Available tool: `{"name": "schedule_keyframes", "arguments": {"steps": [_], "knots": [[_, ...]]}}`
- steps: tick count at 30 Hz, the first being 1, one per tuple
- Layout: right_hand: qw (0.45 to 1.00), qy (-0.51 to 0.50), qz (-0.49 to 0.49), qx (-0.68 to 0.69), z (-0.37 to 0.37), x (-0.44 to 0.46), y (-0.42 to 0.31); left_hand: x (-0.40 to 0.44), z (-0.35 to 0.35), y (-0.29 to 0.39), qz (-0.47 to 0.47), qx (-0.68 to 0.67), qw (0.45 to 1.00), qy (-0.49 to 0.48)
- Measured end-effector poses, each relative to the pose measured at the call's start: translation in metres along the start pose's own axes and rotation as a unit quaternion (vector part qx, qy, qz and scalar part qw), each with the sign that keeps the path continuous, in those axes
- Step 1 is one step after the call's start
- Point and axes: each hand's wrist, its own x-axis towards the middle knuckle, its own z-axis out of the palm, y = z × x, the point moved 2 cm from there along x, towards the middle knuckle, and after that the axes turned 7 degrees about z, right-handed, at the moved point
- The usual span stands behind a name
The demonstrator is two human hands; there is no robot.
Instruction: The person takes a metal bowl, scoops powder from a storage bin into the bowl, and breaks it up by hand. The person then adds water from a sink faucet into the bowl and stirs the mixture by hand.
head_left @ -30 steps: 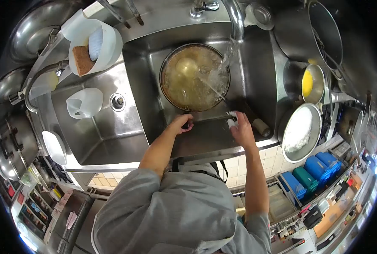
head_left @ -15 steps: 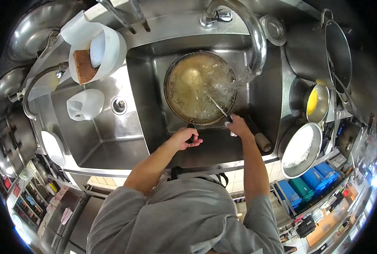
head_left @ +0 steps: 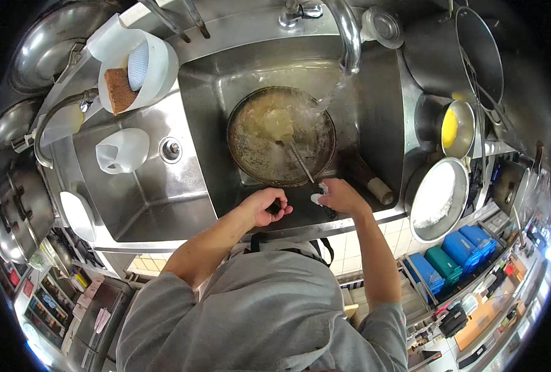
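Observation:
A wide, dark wok (head_left: 237, 162) sits in the right-hand sink (head_left: 201, 124), with cloudy water in it. Water falls from the tap (head_left: 349, 59) at its upper right. My left hand (head_left: 266, 208) is closed around the wok's dark handle at the near side; the fingers hide most of it. In my right hand (head_left: 339, 197) is the dark grip of a long-handled ladle (head_left: 300, 162), with something white by the fingers. The ladle's head lies in the middle of the wok, blurred by the water. Right of the wok, a bundled brush (head_left: 379, 190) lies on the sink floor.
Left, the second sink (head_left: 133, 223) holds a cut white plastic jug (head_left: 123, 150). Above it, another cut container (head_left: 164, 77) holds a brown sponge (head_left: 119, 90). On the right stand a large pot (head_left: 433, 56), a bowl of yellow liquid (head_left: 465, 133) and a bowl of white stuff (head_left: 458, 217).
The wok has shifted slightly left and nearer, with less water in it. My right hand has drawn the ladle back and left. The tap's spout appears swung away, and its stream now meets the rim.

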Motion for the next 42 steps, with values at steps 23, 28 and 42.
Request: {"name": "schedule_keyframes", "arguments": {"steps": [23,28,42], "knots": [[0.988,0.128,-0.077,-0.046,-0.001,-0.233,-0.070,-0.188,0.004,-0.063,0.136,0.071,0.984,-0.089],[0.978,0.113,-0.153,-0.083,0.006,-0.241,-0.094,-0.228,-0.014,-0.093,0.152,0.047,0.984,-0.081],[0.949,-0.051,-0.276,-0.142,0.101,-0.126,-0.216,-0.244,-0.148,-0.134,0.293,-0.070,0.953,0.014]]}}
